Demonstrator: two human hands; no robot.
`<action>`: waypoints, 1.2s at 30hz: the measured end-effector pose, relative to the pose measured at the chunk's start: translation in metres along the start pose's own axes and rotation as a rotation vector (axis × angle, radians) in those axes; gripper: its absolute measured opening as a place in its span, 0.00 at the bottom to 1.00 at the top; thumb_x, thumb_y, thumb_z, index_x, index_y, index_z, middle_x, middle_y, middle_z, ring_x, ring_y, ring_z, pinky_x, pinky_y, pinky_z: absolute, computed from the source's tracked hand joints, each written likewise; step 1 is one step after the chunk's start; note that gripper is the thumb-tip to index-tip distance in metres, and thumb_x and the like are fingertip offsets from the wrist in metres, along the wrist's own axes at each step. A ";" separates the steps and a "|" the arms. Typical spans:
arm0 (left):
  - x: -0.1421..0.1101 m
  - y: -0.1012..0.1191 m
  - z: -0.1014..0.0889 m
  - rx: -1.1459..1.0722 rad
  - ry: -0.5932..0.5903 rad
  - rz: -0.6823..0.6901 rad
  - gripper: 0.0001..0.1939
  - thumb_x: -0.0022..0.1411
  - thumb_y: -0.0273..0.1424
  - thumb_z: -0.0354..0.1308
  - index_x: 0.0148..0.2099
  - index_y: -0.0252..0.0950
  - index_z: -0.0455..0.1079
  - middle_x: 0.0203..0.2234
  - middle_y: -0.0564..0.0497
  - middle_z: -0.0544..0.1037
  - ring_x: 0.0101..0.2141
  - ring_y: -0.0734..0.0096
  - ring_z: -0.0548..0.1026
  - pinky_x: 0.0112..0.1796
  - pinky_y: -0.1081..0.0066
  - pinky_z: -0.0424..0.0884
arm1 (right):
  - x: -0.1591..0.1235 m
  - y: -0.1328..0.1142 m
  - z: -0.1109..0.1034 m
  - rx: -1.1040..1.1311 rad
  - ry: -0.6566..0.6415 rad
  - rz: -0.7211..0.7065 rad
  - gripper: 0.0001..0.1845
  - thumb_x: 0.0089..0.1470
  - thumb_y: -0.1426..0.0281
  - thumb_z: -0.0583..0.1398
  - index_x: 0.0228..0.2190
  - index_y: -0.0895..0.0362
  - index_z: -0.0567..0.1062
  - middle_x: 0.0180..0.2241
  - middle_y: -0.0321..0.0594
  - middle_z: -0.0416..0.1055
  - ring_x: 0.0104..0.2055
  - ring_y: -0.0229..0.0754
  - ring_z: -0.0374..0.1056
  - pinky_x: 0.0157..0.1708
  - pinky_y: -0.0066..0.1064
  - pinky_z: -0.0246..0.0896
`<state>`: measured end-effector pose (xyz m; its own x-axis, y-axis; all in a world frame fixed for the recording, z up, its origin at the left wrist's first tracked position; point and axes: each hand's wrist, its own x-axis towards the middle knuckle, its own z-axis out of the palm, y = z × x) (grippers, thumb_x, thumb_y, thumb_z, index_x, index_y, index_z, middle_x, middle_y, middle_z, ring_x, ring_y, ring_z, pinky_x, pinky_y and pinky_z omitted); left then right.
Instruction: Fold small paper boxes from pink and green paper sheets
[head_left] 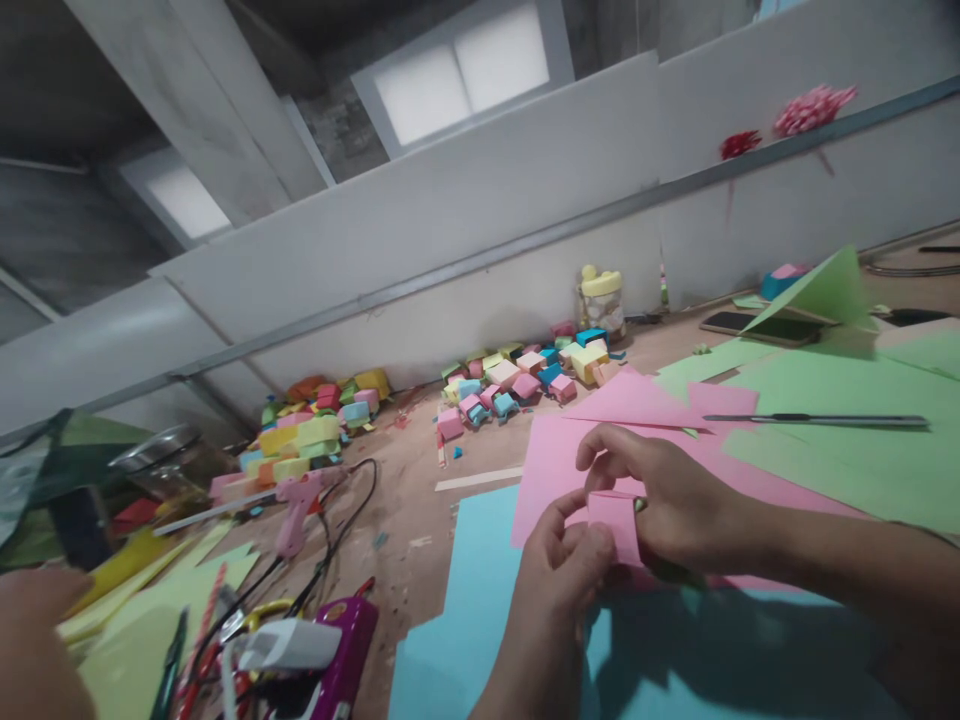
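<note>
A small folded piece of pink paper (615, 522) is pinched by my left hand (559, 570), with the thumb lying on its near face. My right hand (671, 495) curls around the far and right side of the same piece, its fingertips close to my left fingers. A bit of green shows by the right hand, too hidden to name. Both hands are above a pink sheet (547, 470) and a light blue sheet (480, 560). A craft knife (817, 420) lies on the paper beyond my right hand.
Small folded paper boxes (502, 375) lie by the wall near a yellow-lidded jar (602, 305). A pink glue gun (298, 505) and a purple power strip (352, 645) with cords are at left. Another person's blurred hand (37, 640) edges in. Green sheets (810, 390) cover the right.
</note>
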<state>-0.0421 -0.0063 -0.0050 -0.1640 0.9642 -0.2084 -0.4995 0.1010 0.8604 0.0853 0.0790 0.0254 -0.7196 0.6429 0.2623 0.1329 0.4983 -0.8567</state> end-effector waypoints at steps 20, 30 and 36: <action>0.007 0.010 -0.009 -0.018 0.167 0.005 0.26 0.43 0.31 0.67 0.47 0.34 0.68 0.35 0.45 0.78 0.31 0.67 0.76 0.34 0.70 0.69 | -0.003 -0.018 -0.052 -0.393 -0.174 -0.123 0.34 0.45 0.63 0.63 0.53 0.61 0.64 0.55 0.50 0.62 0.56 0.51 0.58 0.53 0.43 0.56; -0.005 0.020 -0.001 0.067 0.153 0.037 0.26 0.44 0.26 0.65 0.48 0.33 0.69 0.36 0.48 0.78 0.31 0.67 0.76 0.34 0.69 0.71 | -0.037 0.039 -0.012 -0.391 -0.059 -0.116 0.20 0.40 0.69 0.66 0.38 0.60 0.73 0.41 0.45 0.69 0.43 0.47 0.65 0.43 0.37 0.61; -0.006 0.015 0.007 0.222 0.161 0.212 0.26 0.42 0.28 0.69 0.46 0.36 0.70 0.40 0.46 0.79 0.43 0.60 0.75 0.40 0.69 0.70 | -0.045 0.023 -0.018 -0.215 0.026 -0.031 0.11 0.45 0.74 0.60 0.35 0.59 0.74 0.32 0.39 0.73 0.33 0.40 0.68 0.34 0.29 0.61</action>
<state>-0.0426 -0.0094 0.0121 -0.3850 0.9203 -0.0692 -0.2455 -0.0299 0.9689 0.1328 0.0723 0.0015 -0.7079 0.6390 0.3007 0.2557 0.6288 -0.7343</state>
